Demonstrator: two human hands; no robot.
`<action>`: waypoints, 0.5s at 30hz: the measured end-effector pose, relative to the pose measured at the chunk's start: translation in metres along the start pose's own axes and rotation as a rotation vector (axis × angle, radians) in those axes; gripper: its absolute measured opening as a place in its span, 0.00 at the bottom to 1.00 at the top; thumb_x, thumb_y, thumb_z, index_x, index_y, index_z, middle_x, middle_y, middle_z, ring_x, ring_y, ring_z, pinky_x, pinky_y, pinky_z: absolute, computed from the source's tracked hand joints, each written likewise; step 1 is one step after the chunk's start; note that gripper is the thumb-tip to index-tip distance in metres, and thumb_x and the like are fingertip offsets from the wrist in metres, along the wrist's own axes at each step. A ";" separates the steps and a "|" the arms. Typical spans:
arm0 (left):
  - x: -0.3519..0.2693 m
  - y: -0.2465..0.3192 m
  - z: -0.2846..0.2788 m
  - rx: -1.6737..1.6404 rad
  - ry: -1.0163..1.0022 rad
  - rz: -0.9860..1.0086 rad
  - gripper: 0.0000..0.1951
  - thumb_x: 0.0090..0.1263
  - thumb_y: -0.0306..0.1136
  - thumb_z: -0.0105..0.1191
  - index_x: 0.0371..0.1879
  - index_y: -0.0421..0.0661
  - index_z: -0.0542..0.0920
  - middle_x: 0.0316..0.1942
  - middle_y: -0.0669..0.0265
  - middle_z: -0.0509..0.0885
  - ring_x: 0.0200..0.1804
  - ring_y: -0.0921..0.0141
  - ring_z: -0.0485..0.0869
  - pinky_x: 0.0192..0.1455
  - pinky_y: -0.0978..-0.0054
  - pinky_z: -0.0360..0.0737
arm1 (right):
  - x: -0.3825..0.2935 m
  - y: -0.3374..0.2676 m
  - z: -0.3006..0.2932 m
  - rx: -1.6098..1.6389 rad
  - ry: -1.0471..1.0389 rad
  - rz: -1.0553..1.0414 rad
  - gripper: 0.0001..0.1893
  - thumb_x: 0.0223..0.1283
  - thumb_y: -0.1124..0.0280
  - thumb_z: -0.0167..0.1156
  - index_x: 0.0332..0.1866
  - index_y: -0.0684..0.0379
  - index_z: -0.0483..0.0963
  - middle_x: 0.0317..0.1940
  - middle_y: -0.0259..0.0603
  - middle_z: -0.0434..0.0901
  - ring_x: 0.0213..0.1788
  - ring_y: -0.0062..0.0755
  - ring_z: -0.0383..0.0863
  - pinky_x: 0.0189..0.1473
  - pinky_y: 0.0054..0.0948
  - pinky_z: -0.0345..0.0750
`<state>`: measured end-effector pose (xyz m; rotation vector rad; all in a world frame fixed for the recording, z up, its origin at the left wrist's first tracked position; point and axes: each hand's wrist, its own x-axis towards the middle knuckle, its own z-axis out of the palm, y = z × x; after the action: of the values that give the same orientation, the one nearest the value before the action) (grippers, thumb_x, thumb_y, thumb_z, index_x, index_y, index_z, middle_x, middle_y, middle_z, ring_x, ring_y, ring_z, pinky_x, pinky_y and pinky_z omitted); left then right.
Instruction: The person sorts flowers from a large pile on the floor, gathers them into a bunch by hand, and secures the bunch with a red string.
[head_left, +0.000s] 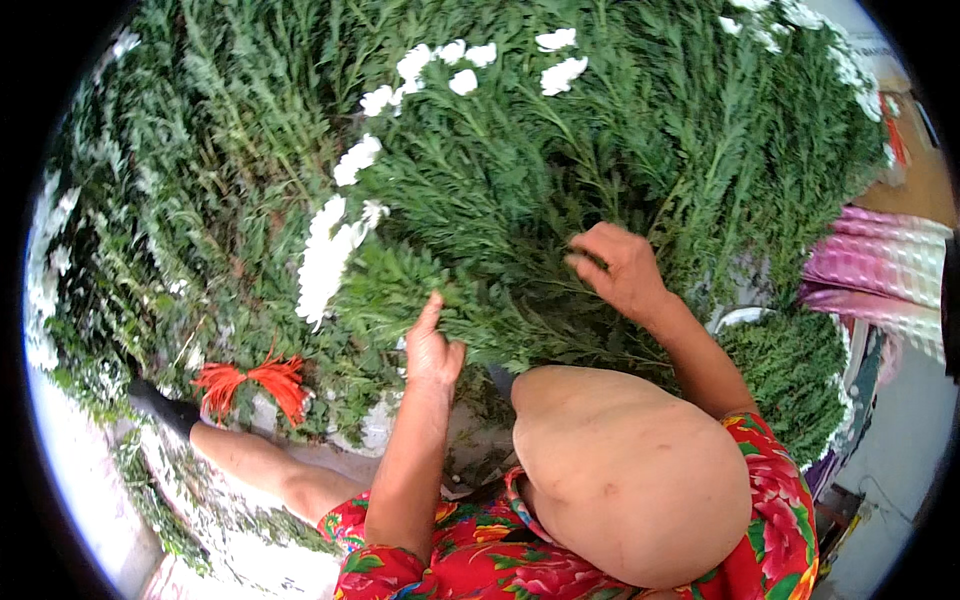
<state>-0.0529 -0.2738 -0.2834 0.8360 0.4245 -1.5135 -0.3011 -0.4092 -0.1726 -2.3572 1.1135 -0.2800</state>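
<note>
My left hand (435, 341) grips a leafy green bunch of stems (397, 289) from below, thumb pointing up. White chrysanthemum heads (326, 259) cluster at the bunch's left end. To the right, my right hand (619, 266) hovers over the leafy stems with its fingers curled. Its fingertips are blurred, so I cannot tell if they pinch a stem. Loose chrysanthemum stems (480, 165) lie in front of both hands, with several white heads (562, 75) among the leaves.
A bundle of red ties (251, 386) lies left of my left arm. My bare knee (630, 465) rises between my arms. A bundle of cut greenery (787, 375) stands at right, below pink and white fabric (870, 270). Stems heap up on the left (187, 187).
</note>
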 end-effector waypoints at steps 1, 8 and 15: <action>0.000 -0.001 0.007 0.023 0.004 -0.008 0.20 0.74 0.35 0.58 0.61 0.40 0.75 0.59 0.59 0.81 0.61 0.57 0.79 0.69 0.51 0.72 | 0.004 -0.015 0.003 0.150 -0.064 -0.017 0.16 0.56 0.63 0.68 0.47 0.59 0.78 0.41 0.47 0.81 0.46 0.51 0.81 0.48 0.44 0.77; -0.009 0.001 0.009 -0.009 -0.085 -0.073 0.23 0.71 0.33 0.63 0.61 0.38 0.75 0.59 0.58 0.81 0.60 0.59 0.80 0.67 0.51 0.75 | -0.011 -0.049 0.057 0.195 -0.158 -0.055 0.14 0.55 0.73 0.62 0.48 0.62 0.77 0.39 0.48 0.82 0.43 0.51 0.82 0.45 0.44 0.79; -0.010 -0.002 0.012 0.000 -0.055 -0.050 0.22 0.70 0.33 0.63 0.60 0.37 0.76 0.58 0.58 0.81 0.61 0.59 0.79 0.66 0.52 0.75 | -0.025 -0.045 0.042 0.625 -0.160 0.342 0.14 0.58 0.75 0.62 0.50 0.62 0.77 0.38 0.42 0.82 0.40 0.30 0.81 0.44 0.31 0.76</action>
<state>-0.0582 -0.2745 -0.2686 0.7865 0.4073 -1.5793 -0.2703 -0.3509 -0.1834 -1.5885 1.1264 -0.2621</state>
